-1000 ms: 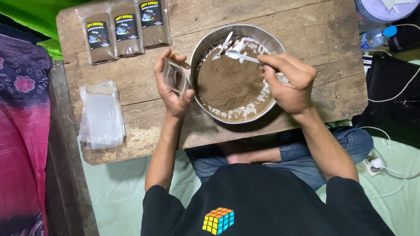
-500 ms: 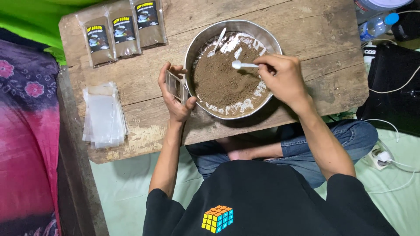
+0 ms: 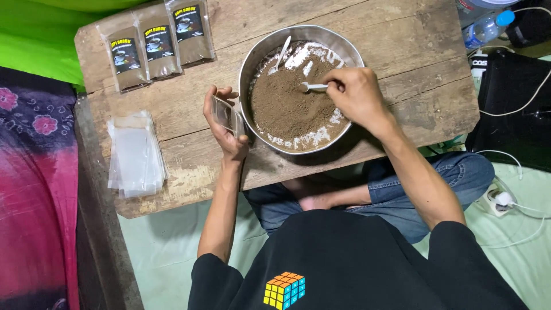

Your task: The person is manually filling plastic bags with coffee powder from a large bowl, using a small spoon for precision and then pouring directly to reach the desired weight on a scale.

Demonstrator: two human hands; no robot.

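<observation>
The right hand point(image 3: 357, 95) grips a small white spoon point(image 3: 313, 86) dipped in the brown powder point(image 3: 287, 103) inside the metal bowl point(image 3: 249, 57) on the table point(image 3: 402, 46), while the left hand point(image 3: 225, 123) holds a clear little bag point(image 3: 225, 115) just beside the bowl.

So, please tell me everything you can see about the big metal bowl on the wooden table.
The round, shiny metal bowl sits upright on the worn wooden plank table, near its front edge. It holds brown powder with white powder patches along the wall. A second small white spoon leans inside. The right hand dips a small white spoon into the powder; the left hand holds a clear pouch beside the rim.
</observation>
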